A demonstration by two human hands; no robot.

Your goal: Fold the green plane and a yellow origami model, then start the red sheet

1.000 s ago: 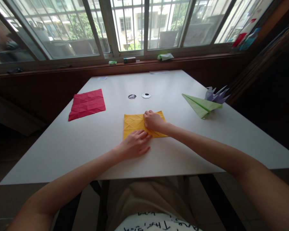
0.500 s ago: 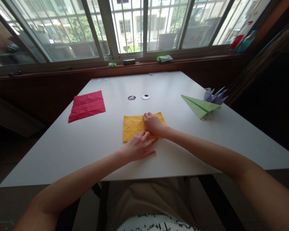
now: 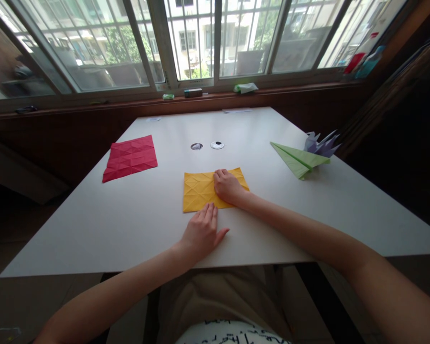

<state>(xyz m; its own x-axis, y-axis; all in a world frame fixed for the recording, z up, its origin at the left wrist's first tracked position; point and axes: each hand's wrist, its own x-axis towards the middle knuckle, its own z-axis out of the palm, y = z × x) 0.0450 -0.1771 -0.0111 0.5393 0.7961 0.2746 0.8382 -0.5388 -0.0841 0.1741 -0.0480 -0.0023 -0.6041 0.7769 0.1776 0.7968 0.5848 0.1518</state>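
1. We see the yellow paper (image 3: 200, 192) lying creased and flat near the front middle of the white table (image 3: 129, 229).
2. Our right hand (image 3: 226, 185) presses on it, fingers curled; whether they pinch an edge we cannot tell.
3. Our left hand (image 3: 202, 233) lies flat on the table, fingers spread, fingertips at the paper's near edge.

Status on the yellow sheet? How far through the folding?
Done: the yellow paper is creased all over and lies flat as a rectangle on the white table. In hand: the right hand presses on its middle; the left hand lies flat at its near edge. Left: no shape formed yet, unlike the green paper plane and purple folded figure.
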